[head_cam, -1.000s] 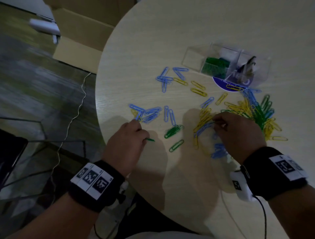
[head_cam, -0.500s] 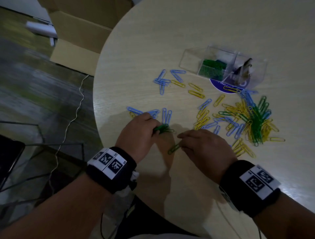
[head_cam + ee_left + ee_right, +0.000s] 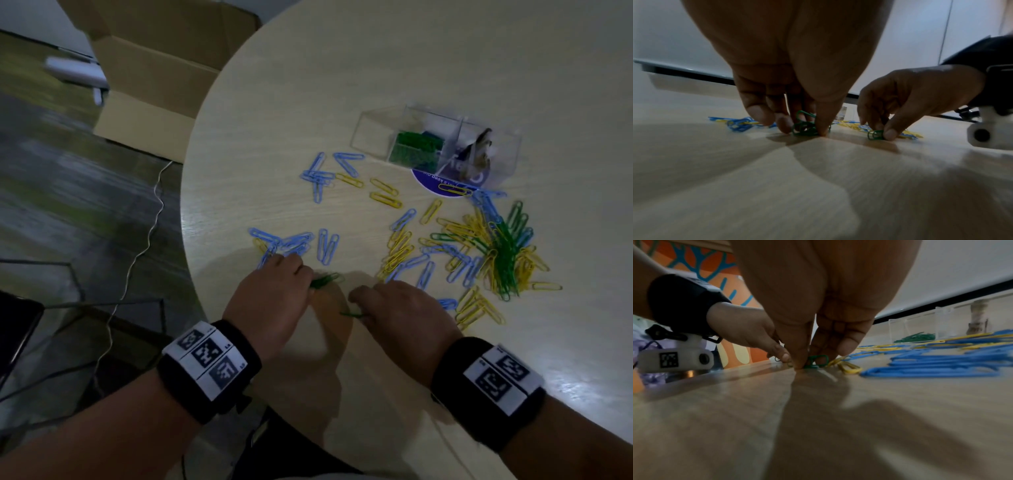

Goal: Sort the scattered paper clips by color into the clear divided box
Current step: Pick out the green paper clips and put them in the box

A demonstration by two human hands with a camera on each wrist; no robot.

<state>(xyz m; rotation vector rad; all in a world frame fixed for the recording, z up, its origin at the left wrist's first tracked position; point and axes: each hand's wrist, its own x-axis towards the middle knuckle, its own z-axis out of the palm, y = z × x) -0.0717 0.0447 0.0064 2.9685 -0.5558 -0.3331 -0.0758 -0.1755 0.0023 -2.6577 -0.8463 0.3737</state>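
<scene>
Hands [image 3: 274, 294] [image 3: 400, 311] knuckles-up, fingertips pinching green clips [image 3: 805, 128] [image 3: 875, 135].

— Position of the box [image 3: 435, 144]?
— On the desk [image 3: 376, 68], far side, right of centre. Some clips lie in its middle compartment.
— Loose clips?
— A heap [image 3: 496, 250] on the desk in front of the box; smaller groups [image 3: 318, 178] left of it. Both hands at the near edge, left hand [image 3: 274, 294] beside right hand [image 3: 400, 315].
</scene>
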